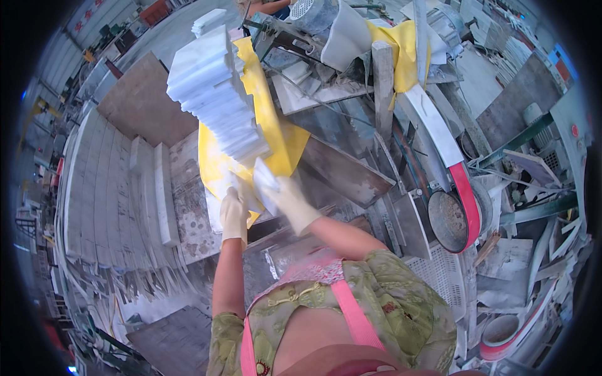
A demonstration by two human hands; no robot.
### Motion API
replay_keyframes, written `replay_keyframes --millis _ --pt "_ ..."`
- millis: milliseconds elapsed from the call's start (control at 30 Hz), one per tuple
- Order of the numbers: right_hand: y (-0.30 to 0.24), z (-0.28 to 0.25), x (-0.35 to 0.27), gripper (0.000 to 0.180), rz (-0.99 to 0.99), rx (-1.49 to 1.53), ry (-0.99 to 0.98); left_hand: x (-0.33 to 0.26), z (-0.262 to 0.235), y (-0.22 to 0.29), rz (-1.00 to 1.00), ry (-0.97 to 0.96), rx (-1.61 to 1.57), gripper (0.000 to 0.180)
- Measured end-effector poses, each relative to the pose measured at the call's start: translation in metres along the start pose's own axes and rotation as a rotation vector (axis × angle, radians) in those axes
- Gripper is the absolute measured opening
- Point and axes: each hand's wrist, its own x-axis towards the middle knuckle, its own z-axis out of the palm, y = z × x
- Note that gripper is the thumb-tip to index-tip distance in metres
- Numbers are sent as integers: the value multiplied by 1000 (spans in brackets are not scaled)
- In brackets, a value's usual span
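Both my hands wear cream gloves and are together at the near end of the yellow sheet (290,149). My right hand (292,202) is closed around a thin white stone tile (266,175), which is tilted and slightly blurred. My left hand (232,207) is just left of that tile, over the sheet's near edge. Its fingers are smeared by motion, so their grip does not show clearly. Directly beyond my hands a tall, uneven stack of white marble tiles (216,94) stands on the yellow sheet.
At left are rows of pale stone strips (103,182) and a brown board (147,94). A machine with a red and white belt (463,194) and round wheel stands at right, near a wooden post (382,78). Slabs and offcuts (511,263) clutter the right. Another person (266,7) is far ahead.
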Motion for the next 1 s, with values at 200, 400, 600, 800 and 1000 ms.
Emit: replay_keyframes --millis 200,400,600,800,1000 --pt "-2 44 12 60 10 -464 -124 21 9 -24 -21 -79 -229 63" --pt "5 40 6 84 -30 -425 -352 54 6 -35 -80 -231 -297 79" --pt "18 4 20 104 -294 -607 -635 19 11 -15 -42 -96 -58 81" --pt "36 12 47 151 -614 -542 -519 13 4 -5 -14 -69 -113 74" --pt "39 23 63 158 -524 -512 -743 23 -4 -18 -56 -186 -102 73"
